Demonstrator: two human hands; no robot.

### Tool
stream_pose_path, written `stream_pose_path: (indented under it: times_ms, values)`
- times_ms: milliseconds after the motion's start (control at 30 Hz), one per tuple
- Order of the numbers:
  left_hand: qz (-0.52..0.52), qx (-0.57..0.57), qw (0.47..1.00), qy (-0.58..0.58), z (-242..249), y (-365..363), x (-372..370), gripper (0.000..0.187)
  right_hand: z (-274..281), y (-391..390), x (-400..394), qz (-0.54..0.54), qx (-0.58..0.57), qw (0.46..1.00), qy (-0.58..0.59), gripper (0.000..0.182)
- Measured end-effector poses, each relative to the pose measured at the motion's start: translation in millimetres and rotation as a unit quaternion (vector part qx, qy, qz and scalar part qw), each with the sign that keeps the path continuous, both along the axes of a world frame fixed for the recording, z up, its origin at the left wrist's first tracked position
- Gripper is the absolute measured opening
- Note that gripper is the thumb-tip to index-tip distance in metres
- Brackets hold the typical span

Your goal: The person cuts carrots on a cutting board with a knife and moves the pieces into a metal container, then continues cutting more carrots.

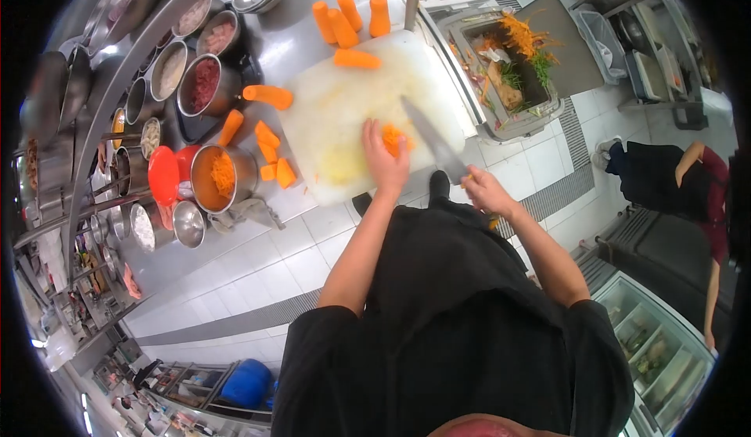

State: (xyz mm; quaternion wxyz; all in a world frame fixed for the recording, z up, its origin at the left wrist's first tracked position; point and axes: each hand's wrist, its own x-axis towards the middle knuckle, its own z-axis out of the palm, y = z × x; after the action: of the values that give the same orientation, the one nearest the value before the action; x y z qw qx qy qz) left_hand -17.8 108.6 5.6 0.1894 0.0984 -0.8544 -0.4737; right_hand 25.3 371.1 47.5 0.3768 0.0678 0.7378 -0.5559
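Note:
A white cutting board (313, 132) with yellow-orange stains lies on the steel counter before me. My left hand (385, 159) rests on it, fingers and thumb curved around a small pile of cut carrot (397, 139). Closed around the handle of a large chef's knife (432, 136) is my right hand (486, 191), at the board's right edge. The blade points up and left over the board, a little apart from the carrot pile. One peeled carrot (357, 59) lies on the board's far part, and another carrot (268, 96) sits at its left edge.
Several peeled carrots (345, 26) stand beyond the board; carrot chunks (267, 140) lie left. A steel pot (205, 194) holds shredded carrot, near bowls of meat (205, 85). At right is a scrap bin (508, 120) with peelings. A co-worker (665, 175) stands far right.

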Motion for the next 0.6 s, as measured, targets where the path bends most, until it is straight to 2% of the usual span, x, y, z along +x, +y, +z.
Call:
stream_pose_path:
  times_ms: [133,200,267,300,433,600]
  values:
    - [0.010,-0.016,1.000,-0.010,7.1,11.0,-8.3,0.062,-8.6,-43.6,9.8,0.074,-0.011,0.997,0.011,0.023]
    - [0.022,-0.015,1.000,-0.010,3.8,11.6,-9.5,0.061,-6.2,-49.7,12.3,0.077,0.000,0.997,0.023,0.024]
    - [0.008,-0.022,1.000,-0.014,-2.0,9.0,-7.0,0.060,1.5,-45.5,15.1,0.033,0.014,0.998,0.046,0.024]
    - [0.011,-0.021,1.000,-0.013,-0.5,8.3,-7.4,0.060,4.2,-40.7,17.2,-0.017,0.017,1.000,0.020,0.024]
    - [0.001,-0.017,1.000,-0.011,4.9,6.7,-5.3,0.061,3.2,-23.3,11.2,-0.017,0.017,1.000,-0.016,0.026]
    - [0.009,-0.033,0.999,-0.003,7.6,7.3,-4.5,0.058,-7.2,-60.7,18.0,0.015,0.019,1.000,-0.005,0.026]
